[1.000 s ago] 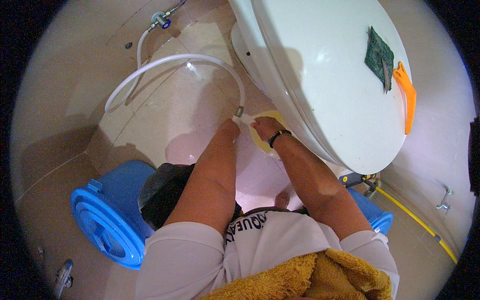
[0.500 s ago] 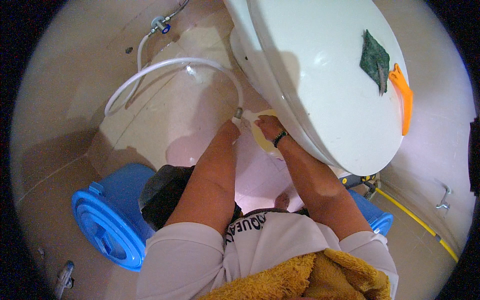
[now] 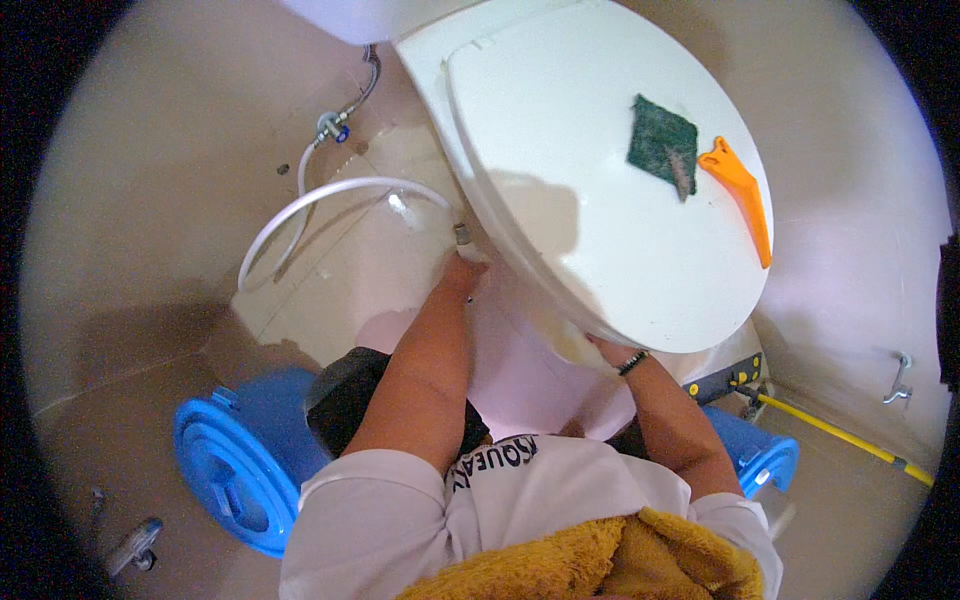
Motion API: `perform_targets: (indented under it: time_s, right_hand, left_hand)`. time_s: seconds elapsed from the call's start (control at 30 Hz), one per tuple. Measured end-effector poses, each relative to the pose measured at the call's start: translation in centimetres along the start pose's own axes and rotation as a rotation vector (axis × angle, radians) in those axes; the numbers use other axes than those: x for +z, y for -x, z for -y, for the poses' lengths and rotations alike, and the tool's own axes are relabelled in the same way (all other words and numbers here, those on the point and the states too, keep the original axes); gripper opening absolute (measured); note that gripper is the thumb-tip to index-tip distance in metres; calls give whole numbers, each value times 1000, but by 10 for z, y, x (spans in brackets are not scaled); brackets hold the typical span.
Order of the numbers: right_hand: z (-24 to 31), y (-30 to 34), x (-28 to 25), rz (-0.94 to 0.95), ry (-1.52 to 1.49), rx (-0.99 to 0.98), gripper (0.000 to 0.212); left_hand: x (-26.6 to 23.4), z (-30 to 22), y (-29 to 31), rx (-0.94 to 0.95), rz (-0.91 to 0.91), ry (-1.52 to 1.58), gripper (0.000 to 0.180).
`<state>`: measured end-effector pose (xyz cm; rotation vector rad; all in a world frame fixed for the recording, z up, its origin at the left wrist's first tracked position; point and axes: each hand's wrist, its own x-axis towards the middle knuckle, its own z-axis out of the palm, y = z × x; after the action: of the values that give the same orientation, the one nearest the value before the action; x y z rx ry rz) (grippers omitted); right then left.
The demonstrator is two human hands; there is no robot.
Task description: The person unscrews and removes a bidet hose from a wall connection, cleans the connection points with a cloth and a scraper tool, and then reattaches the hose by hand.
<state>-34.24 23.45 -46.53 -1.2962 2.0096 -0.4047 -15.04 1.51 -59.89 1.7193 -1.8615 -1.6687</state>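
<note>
My left hand (image 3: pixel 464 275) is closed round a white bidet sprayer (image 3: pixel 462 250), just below the metal end of its white hose (image 3: pixel 350 184). The sprayer's head is mostly hidden by the hand. My right hand (image 3: pixel 612 350), with a dark beaded bracelet at the wrist, is by the lower side of the white toilet (image 3: pixel 610 220), under the edge of its closed lid. Its fingers are largely out of sight. On the lid lie a green scouring pad (image 3: pixel 662 143) with a brownish mark and an orange scraper-like tool (image 3: pixel 743 200).
A valve (image 3: pixel 332 127) on the left wall feeds the hose. One blue lidded bucket (image 3: pixel 250 460) stands at my left, another blue container (image 3: pixel 750 450) at my right. A yellow hose (image 3: pixel 830 432) runs from a black tool (image 3: pixel 722 380) behind the toilet. Taps (image 3: pixel 898 378) jut from the walls.
My right hand has moved right and nearer me along the toilet's side, away from the left hand. The left hand keeps the sprayer. The head view has shifted.
</note>
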Motion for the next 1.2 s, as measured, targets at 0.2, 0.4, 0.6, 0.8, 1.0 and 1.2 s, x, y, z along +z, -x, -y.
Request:
perform_targets:
  time_s: [0.2, 0.4, 0.6, 0.8, 1.0, 1.2]
  right_hand:
    - [-73, 42, -42, -506, 258, -190, 34]
    - [-128, 89, -96, -481, -941, 455, 24]
    - [-189, 126, -102, -676, -1070, 476, 19]
    - [-223, 149, -106, -555, -511, 679, 30]
    - [-165, 203, -140, -832, 5, 753, 36]
    - [-126, 309, -192, -725, 382, 1220, 31]
  left_hand:
    - [-42, -109, 42, -270, -119, 402, 36]
    - [-105, -89, 27, -355, -166, 597, 32]
    - [-111, -140, 52, -363, -210, 541, 39]
    - [-139, -124, 29, -367, -112, 409, 47]
    - [-187, -123, 0, -418, -90, 388, 57]
    - [-187, -141, 24, -301, -208, 397, 58]
